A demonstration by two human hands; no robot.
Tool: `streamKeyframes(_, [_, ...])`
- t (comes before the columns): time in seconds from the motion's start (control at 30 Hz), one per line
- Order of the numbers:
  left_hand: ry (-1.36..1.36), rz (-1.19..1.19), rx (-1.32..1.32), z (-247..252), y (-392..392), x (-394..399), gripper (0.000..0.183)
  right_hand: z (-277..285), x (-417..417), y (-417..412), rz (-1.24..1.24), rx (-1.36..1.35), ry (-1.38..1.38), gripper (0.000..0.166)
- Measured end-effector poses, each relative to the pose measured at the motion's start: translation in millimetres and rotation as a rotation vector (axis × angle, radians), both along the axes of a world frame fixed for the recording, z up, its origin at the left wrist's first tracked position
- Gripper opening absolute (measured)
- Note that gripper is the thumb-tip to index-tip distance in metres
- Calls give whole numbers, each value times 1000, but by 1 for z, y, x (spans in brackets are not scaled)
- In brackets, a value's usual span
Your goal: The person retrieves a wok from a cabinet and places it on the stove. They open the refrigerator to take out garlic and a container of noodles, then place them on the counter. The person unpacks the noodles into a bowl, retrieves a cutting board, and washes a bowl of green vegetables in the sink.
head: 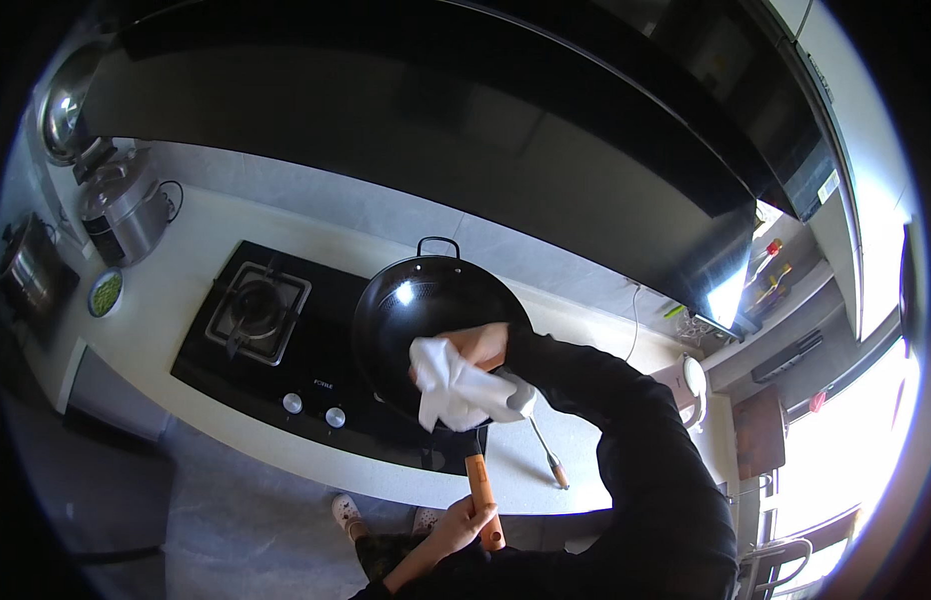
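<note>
A black wok (390,322) stands over the right side of the gas hob (338,300), its small loop handle toward the wall. My left hand (459,525) is closed around the wok's wooden handle (480,484), which sticks out past the counter's front edge. Over the wok's right side, my right hand (480,343) grips a white cloth or paper towel (458,386). The towel is bunched and hangs over the near rim; whether it touches the wok's inside cannot be told. Part of the right hand's fingers is hidden behind it.
Right of the hob lies a wooden-handled utensil (552,457), partly hidden. A bare burner (259,309) is on the left. Beyond it are a bowl of green food (105,292) and an electric cooker (124,214). The range hood (435,150) hangs overhead; a white kettle (687,386) stands right.
</note>
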State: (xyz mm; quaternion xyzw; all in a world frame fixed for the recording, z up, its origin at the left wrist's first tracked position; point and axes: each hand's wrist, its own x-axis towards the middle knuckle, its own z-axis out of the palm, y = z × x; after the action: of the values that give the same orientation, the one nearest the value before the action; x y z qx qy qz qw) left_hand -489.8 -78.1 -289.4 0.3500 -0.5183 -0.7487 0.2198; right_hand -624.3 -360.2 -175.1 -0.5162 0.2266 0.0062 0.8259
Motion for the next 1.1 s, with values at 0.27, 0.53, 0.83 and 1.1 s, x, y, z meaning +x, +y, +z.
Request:
streamKeyframes(0.27, [68, 61, 98, 4, 2, 1, 38, 35, -74, 41, -505, 99, -350, 55])
streamKeyframes(0.53, [161, 151, 292, -2, 5, 32, 46, -13, -219, 137, -1100, -34, -216, 32])
streamKeyframes(0.83, [196, 742, 114, 51, -4, 67, 29, -135, -308, 224, -1596, -1130, 1085, 58])
streamKeyframes(1.1, [395, 631, 52, 149, 2, -5, 25, -150, -207, 314, -1030, -1103, 894, 75])
